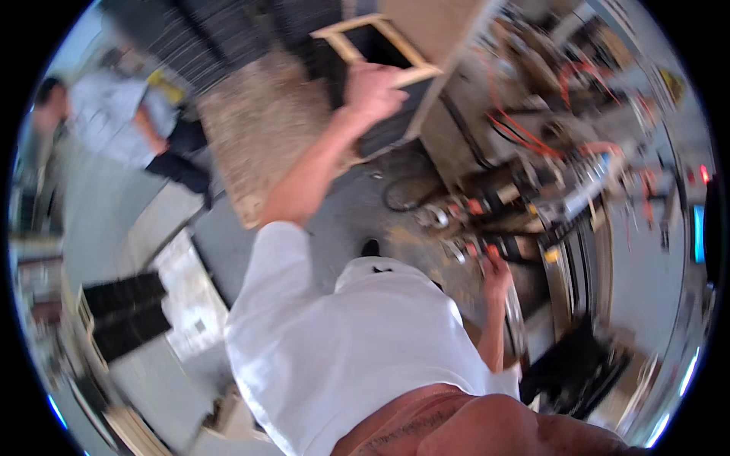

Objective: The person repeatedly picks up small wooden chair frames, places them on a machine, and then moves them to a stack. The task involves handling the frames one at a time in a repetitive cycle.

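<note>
My left hand (371,93) reaches far forward and is closed on the near bar of a small rectangular frame of light wood (404,44). Dark material shows through the frame's opening, and a dark stack (384,129) stands beneath it. Down at the right, my right hand (496,275) is closed beside a machine fitting with red-orange parts (479,249). Blur and the fingers themselves hide what exactly it grips.
A large wooden board (266,114) and tall dark stacks (228,30) lie ahead. Hoses and clamps crowd the machine (525,190) at right. Another person (122,121) stands at far left. Black slabs (125,311) rest beside a white sheet (190,296) at lower left.
</note>
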### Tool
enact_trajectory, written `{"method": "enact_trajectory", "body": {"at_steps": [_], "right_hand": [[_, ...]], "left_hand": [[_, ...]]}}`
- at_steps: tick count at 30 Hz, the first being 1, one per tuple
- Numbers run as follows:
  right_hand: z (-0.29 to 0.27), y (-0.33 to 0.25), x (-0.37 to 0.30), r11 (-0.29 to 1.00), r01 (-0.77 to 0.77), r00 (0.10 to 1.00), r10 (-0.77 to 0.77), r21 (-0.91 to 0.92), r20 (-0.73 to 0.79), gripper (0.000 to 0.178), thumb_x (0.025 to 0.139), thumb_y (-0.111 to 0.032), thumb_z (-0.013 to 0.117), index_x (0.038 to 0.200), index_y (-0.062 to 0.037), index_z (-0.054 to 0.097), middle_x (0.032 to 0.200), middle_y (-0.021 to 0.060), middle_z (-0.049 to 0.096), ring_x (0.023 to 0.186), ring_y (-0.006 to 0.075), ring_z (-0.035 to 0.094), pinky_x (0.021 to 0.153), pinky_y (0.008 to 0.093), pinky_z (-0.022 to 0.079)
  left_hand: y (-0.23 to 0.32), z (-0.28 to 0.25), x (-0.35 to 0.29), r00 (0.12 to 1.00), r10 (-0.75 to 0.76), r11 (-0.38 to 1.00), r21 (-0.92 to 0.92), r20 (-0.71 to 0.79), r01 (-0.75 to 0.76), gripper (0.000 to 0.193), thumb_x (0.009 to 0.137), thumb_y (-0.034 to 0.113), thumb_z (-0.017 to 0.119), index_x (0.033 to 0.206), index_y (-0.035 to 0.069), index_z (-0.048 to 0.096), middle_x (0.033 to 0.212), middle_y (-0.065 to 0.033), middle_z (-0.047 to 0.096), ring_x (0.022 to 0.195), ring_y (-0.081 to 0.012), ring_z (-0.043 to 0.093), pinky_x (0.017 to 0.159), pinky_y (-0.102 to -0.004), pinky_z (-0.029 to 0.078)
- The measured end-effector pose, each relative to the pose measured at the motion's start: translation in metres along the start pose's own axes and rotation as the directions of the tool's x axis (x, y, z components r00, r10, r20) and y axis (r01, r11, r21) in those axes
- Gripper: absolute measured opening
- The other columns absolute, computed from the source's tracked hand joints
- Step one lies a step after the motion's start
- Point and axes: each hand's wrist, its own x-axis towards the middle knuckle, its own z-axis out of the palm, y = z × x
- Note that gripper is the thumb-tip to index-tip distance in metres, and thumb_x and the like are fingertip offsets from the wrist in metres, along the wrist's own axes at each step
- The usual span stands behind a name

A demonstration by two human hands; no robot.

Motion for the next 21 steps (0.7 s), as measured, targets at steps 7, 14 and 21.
{"method": "enact_trajectory", "body": {"at_steps": [7,14,21], "right_hand": [[-0.003,0.071,-0.019,0.997,0.067,0.996,-0.064,-0.041,0.065,0.025,0.089,-0.012,0.064,0.108,0.0040,0.067,0.089,0.0107,0.071,0.080,0.0157,0.065,0.073,0.0303,0.052],[-0.040,0.065,-0.034,0.984,0.166,0.983,-0.160,-0.059,0.093,0.023,0.090,-0.008,0.063,0.110,0.0029,0.067,0.091,0.0110,0.071,0.081,0.0167,0.065,0.072,0.0307,0.052],[-0.109,0.089,-0.094,0.967,0.150,0.980,-0.173,-0.206,-0.099,0.023,0.089,-0.008,0.064,0.110,0.0033,0.066,0.087,0.0117,0.069,0.076,0.0177,0.063,0.070,0.0313,0.051]], "left_hand": [[0.001,0.006,0.004,0.994,-0.080,0.995,0.070,0.079,0.074,0.041,0.075,0.033,0.075,0.108,0.010,0.071,0.099,-0.0144,0.069,0.111,-0.0304,0.058,0.112,-0.0504,0.024],[0.019,-0.007,-0.008,1.000,-0.007,0.984,0.177,-0.030,0.012,0.064,0.077,0.039,0.073,0.131,0.007,0.056,0.128,-0.0148,0.057,0.130,-0.0334,0.042,0.116,-0.0548,0.016],[0.109,0.012,-0.079,0.788,0.005,0.939,-0.268,-0.616,-0.215,0.036,0.079,0.022,0.072,0.106,0.001,0.062,0.109,-0.0184,0.062,0.105,-0.0371,0.056,0.093,-0.0453,0.043]]}}
